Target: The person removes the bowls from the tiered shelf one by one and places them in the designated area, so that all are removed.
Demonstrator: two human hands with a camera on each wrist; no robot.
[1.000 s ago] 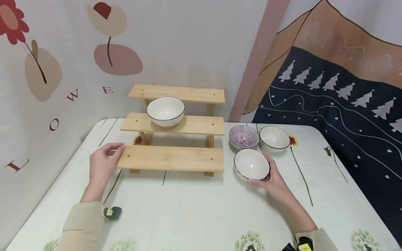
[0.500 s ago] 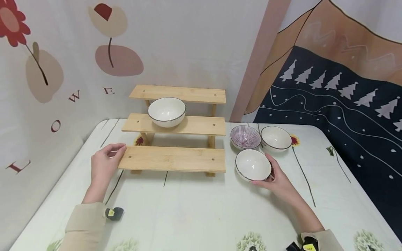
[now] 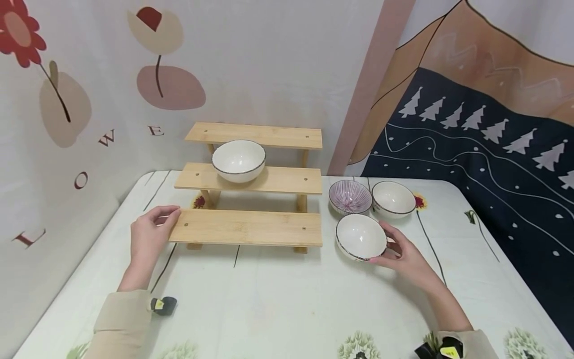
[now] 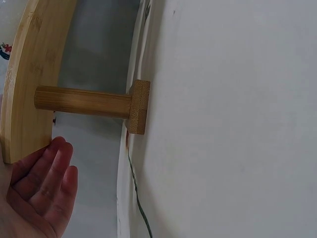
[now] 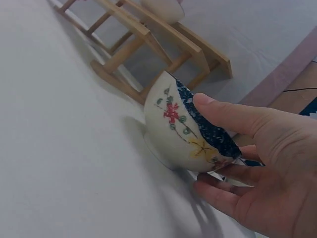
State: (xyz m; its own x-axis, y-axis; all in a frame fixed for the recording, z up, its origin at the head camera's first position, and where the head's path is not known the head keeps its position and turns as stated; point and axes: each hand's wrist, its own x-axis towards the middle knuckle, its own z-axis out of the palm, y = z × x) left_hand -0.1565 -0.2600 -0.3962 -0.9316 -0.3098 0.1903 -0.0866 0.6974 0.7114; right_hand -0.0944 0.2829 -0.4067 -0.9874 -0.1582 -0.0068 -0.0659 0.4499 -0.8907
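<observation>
My left hand (image 3: 150,239) pinches the left end of the lowest board of a three-tier wooden display shelf (image 3: 246,228); the left wrist view shows its fingers (image 4: 47,186) by the board's end, the thumb hidden. My right hand (image 3: 405,257) is at the right side of a white bowl (image 3: 360,236), thumb and fingers spread apart with the tips by its rim. In the right wrist view this bowl (image 5: 173,124) has painted flowers and a dark blue band outside; the thumb (image 5: 218,109) overlaps its rim. Another white bowl (image 3: 238,160) sits on the middle tier.
Behind the bowl by my right hand stand a purple-striped bowl (image 3: 350,196) and a white bowl (image 3: 392,198), close together. A flower-print cloth covers the table (image 3: 269,304). Printed curtains (image 3: 269,60) hang behind and at the sides.
My right hand has slid back to the right along the bowl, its thumb drawing off toward the rim's right side, while the bowl stays nearly in place. My left hand keeps its hold.
</observation>
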